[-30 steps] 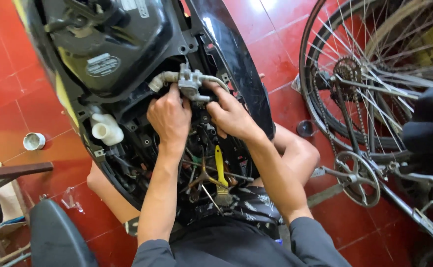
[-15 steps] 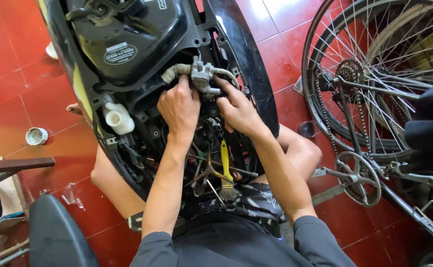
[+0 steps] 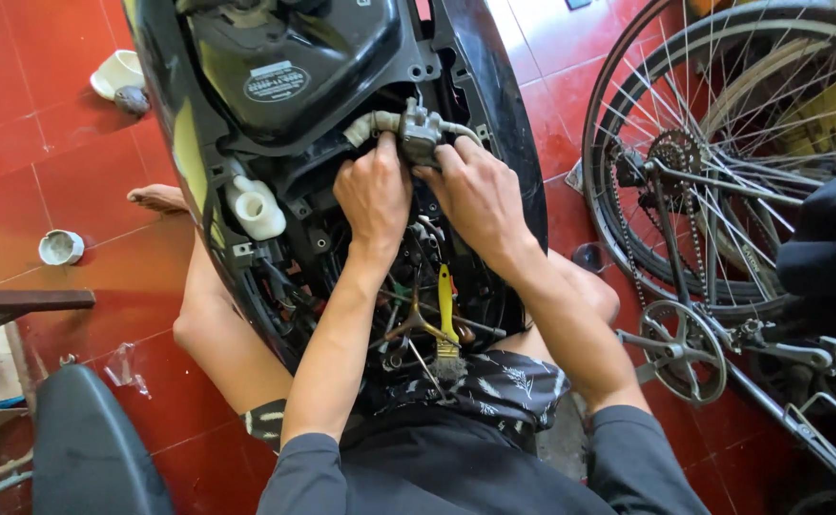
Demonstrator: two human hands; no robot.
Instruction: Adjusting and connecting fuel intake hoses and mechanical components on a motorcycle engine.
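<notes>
Head view: both hands work on a small metal carburetor (image 3: 420, 133) seated in the open black scooter body (image 3: 494, 143), below the fuel tank (image 3: 294, 67). The left hand (image 3: 373, 195) curls closed around its hose side; the right hand (image 3: 480, 195) grips its other side. Better to steady it squarely and keep the hoses unkinked, clear of the yellow brush (image 3: 446, 319).

Dark grey sleeves (image 3: 618, 448); shorts (image 3: 494, 381) black, perhaps leaf-patterned.
</notes>
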